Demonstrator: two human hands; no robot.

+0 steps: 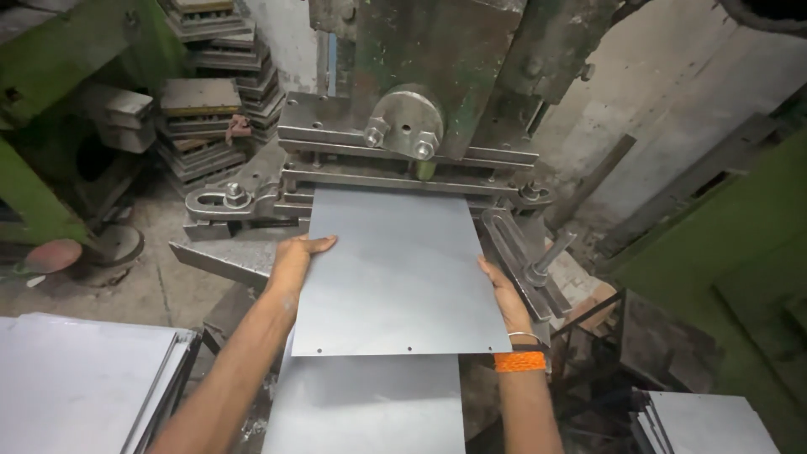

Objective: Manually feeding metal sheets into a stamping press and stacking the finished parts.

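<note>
A large worn green-and-grey steel press machine [420, 92] fills the 12 o'clock part of the view, its slot of stacked grey clamping bars [403, 172] facing the person. A flat rectangular grey sheet-metal panel [399, 269] is laid on the press bed, its far edge pushed to or just under the bars at 12 o'clock, its near edge with small punched holes toward 6 o'clock. The long axis is taken to run from 6 to 12 o'clock, though foreshortening makes this uncertain. A second grey sheet [366, 403] lies beneath it at 6 o'clock.

The panel is held at both side edges: the left hand [298, 256] is at 9 o'clock of it, fingers curled over the edge; the right hand [503, 294], orange band on the wrist, is pressed against the 3 o'clock edge, fingers mostly flat. Both sit about equally near the panel, the left slightly farther forward.

A stack of grey sheets [80, 378] lies at 8 o'clock, a smaller stack of sheets [706, 424] at 4 o'clock, and piled metal die plates [210, 101] at 10 o'clock.
</note>
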